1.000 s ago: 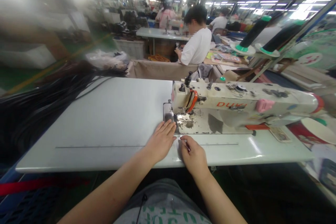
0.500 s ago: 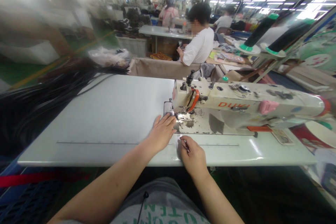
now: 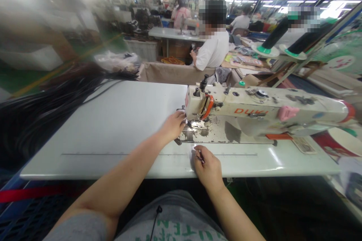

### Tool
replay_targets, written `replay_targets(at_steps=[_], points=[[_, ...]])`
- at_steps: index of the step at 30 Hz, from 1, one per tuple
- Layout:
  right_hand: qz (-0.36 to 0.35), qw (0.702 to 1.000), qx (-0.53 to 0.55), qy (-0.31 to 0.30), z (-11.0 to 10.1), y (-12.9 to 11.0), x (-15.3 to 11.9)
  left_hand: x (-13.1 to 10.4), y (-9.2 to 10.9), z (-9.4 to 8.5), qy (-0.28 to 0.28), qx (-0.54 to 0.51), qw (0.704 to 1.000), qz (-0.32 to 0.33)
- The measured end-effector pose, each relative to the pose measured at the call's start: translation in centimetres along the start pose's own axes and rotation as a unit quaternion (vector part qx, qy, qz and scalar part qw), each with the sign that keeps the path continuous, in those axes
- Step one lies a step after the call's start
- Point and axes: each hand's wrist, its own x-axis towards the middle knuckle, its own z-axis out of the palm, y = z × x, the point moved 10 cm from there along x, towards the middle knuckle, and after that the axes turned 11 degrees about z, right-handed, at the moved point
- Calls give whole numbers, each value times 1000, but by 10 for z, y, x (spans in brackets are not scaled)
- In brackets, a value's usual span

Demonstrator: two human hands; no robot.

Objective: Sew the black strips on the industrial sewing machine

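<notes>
My left hand (image 3: 173, 126) lies at the left end of the sewing machine (image 3: 240, 115), beside the metal plate under the needle. Its fingers are stretched out and slightly bent over the bed's edge, and I see nothing held in them. Near the table's front edge rests my right hand (image 3: 208, 165), its fingers curled closed. Something small and dark shows between them, too hidden to name. The machine's head, with an orange guard (image 3: 208, 107), stands just right of my left fingertips. Both hands are over the pale worktable (image 3: 118, 120), which has a printed ruler line.
Long black strips (image 3: 25, 120) hang at the table's left side. Behind it stands a beige fabric-lined bin (image 3: 169, 73), with a person in white (image 3: 213, 51) beyond. Two black thread cones (image 3: 275, 35) stand at the right. A pink clip (image 3: 287, 113) sits on the machine arm.
My left hand has moved up and slightly left, from the near edge of the machine bed to beside the machine head. My right hand has stayed in place, closed.
</notes>
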Motion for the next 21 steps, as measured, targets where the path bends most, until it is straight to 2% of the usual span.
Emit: replay_targets(at_steps=[4,8,11,16,21], points=[[-24,999,-8,24,0,-3,-3,27,-7,4,-19,10,999,41],[-45,998,-8,47,-3,-7,-5,39,-3,2,-19,38,996,82],[-57,997,-4,59,-6,-9,-6,37,-6,-2,-17,55,996,73],[-69,995,-6,69,-8,-14,-7,28,-14,-3,-48,61,995,69],[-75,994,-7,79,-10,-16,-8,24,-14,-14,-27,33,995,93]])
